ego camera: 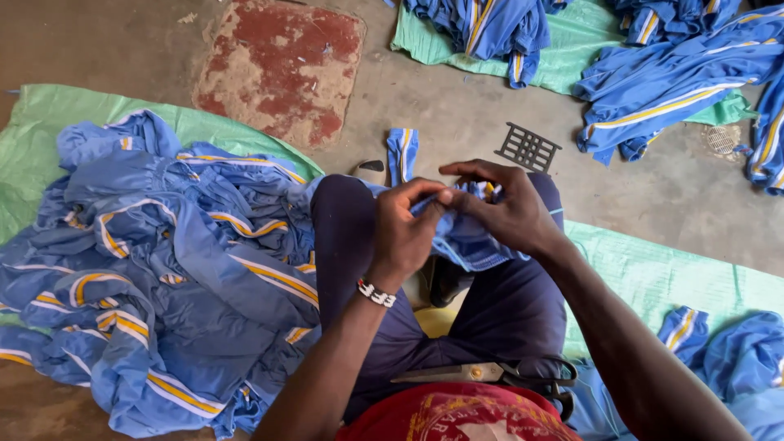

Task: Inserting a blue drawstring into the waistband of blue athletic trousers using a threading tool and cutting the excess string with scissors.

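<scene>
Blue garment piece [465, 237] with white and yellow stripe trim, draped over the knees in dark navy trousers [506, 310] and bunched up between both hands. Left hand [404, 229] closed on the cloth, fingers [425, 196] pinched together on a fold of it, thumb and forefinger meeting right at the edge. Right hand [510, 208] just beside, touching the left at the fingertips, its fingers likewise clamped on the same fold (forefinger arched over the top, the rest curled under the fabric). Beaded black-and-white bracelet [376, 292] on the left wrist.

Lower down, across the lap: large tailor's scissors [490, 374] lying flat, blades shut and pointing to the left, black handles toward the right thigh, just above the hem of a red shirt [457, 416].

To the left, a big heap of blue striped garments [163, 269] piled on a green woven sheet [33, 139], touching the left knee. To the right, another green sheet [653, 269] under the right leg, with a smaller blue bundle [719, 351] near its lower corner.

Farther off on the bare concrete floor [457, 114]: a small dark metal grate [527, 148] just past the knees, a worn red patch [282, 69] in the floor surface, a round drain cover [723, 139] at the right edge, and more blue striped garments [678, 73] spread across a third green sheet [572, 53] along the top.
</scene>
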